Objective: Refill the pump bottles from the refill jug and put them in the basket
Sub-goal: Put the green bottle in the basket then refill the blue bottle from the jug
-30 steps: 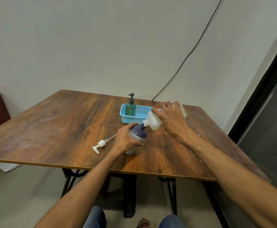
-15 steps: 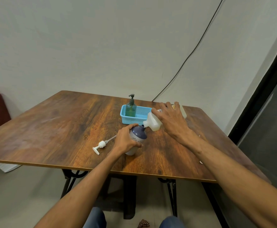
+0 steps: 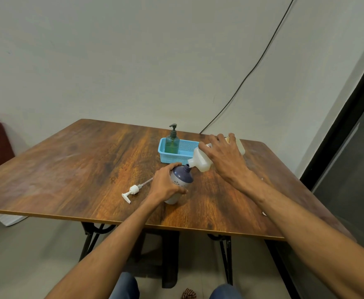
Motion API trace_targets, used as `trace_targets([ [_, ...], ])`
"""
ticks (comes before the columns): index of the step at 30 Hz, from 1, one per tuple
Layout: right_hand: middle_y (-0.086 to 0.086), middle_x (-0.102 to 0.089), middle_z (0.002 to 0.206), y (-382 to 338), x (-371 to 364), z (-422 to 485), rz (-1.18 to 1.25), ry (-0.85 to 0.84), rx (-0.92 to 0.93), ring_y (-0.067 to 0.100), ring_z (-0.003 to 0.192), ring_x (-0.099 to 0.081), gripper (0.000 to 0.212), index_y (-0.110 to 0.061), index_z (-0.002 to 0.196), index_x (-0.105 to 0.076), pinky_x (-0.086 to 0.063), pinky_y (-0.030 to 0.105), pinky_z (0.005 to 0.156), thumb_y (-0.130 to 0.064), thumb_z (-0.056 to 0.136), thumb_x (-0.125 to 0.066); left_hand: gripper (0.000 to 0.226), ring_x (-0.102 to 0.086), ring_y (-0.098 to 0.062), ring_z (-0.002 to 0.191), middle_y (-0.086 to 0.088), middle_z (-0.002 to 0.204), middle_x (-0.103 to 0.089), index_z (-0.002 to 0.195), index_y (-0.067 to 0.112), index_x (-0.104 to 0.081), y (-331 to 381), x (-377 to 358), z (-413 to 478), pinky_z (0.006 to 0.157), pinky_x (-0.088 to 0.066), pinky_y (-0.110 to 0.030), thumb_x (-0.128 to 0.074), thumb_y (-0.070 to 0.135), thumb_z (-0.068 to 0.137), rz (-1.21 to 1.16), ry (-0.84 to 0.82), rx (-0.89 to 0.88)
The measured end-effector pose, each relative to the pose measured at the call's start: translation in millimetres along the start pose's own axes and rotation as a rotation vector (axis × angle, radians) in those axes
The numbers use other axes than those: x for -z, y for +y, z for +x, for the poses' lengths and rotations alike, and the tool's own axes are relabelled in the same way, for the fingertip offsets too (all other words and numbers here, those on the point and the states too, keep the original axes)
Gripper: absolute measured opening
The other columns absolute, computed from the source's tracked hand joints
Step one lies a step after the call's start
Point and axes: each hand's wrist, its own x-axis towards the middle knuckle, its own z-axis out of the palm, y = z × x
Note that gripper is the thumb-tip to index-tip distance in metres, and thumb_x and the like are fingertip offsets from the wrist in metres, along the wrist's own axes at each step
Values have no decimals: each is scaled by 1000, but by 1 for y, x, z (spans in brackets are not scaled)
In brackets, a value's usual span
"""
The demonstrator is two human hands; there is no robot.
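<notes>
Mid-frame, the jug [image 3: 200, 161] gripped in the right hand [image 3: 225, 158] is being tipped, best slowly, spout at neck, into the bottle [image 3: 182, 180] clasped by the left hand [image 3: 165, 186].

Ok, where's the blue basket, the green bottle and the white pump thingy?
blue basket [image 3: 169, 159]: head view, on its front wall.
green bottle [image 3: 172, 143]: head view, on its see-through body.
white pump [image 3: 134, 189]: head view, on its round collar.
</notes>
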Motion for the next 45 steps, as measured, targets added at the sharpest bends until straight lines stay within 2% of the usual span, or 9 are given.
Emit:
trace_targets([
  [7,17,-55,129,-1,0,1,-28,14,8,37,117,-54,57,-22,135,-51,-35,64,103,-17,84,-75,94,-57,-14,117,3,130,-61,136,20,-54,0,0,0,104,-48,-41,-95,28,52,0,-4,-12],
  [14,18,-58,124,-1,0,2,-25,28,19,40,113,-56,58,-19,130,-56,-37,66,100,-12,77,-79,94,-56,-13,117,2,130,-61,136,18,-54,1,1,-1,103,-47,-35,-95,27,53,-6,5,-20],
  [23,18,-56,128,-1,-1,3,-38,24,32,40,115,-55,58,-19,132,-54,-34,66,102,-13,79,-78,92,-56,-13,116,2,130,-61,136,18,-54,1,1,-2,103,-47,-35,-95,26,53,-11,11,-19],
  [28,17,-57,124,-2,-4,1,-7,45,5,38,112,-56,58,-20,131,-54,-37,63,99,-10,78,-76,91,-55,-12,115,2,130,-60,136,18,-54,1,2,-3,101,-44,-30,-95,24,55,-24,12,-17],
  [31,15,-57,118,-4,-10,-3,39,81,-41,37,106,-56,62,-21,130,-55,-41,60,92,-5,73,-76,91,-55,-11,114,3,129,-61,136,18,-55,1,3,-3,103,-46,-33,-95,23,54,-32,20,-18],
  [35,13,-56,118,-9,-23,-7,148,82,-122,35,106,-54,71,-23,131,-54,-43,56,87,-10,67,-82,89,-57,-13,115,2,130,-61,135,18,-55,1,4,-4,103,-48,-35,-95,23,55,-48,24,-27],
  [40,6,-58,121,-21,-44,-17,391,110,-257,29,109,-53,77,-26,135,-50,-47,47,84,-24,67,-87,88,-56,-8,110,6,126,-61,133,20,-56,0,5,-7,92,-43,-18,-95,24,55,-71,36,-40],
  [43,3,-57,119,-25,-58,-22,589,122,-354,25,108,-54,82,-26,134,-49,-53,43,82,-33,63,-90,89,-57,-7,108,8,124,-61,133,22,-56,-1,7,-9,92,-45,-19,-96,25,54,-83,47,-37],
  [45,1,-58,119,-27,-68,-26,767,125,-433,21,107,-55,88,-28,130,-48,-57,42,81,-31,55,-93,89,-58,-8,109,7,125,-61,133,22,-55,-3,7,-9,91,-45,-18,-96,26,54,-90,54,-31],
])
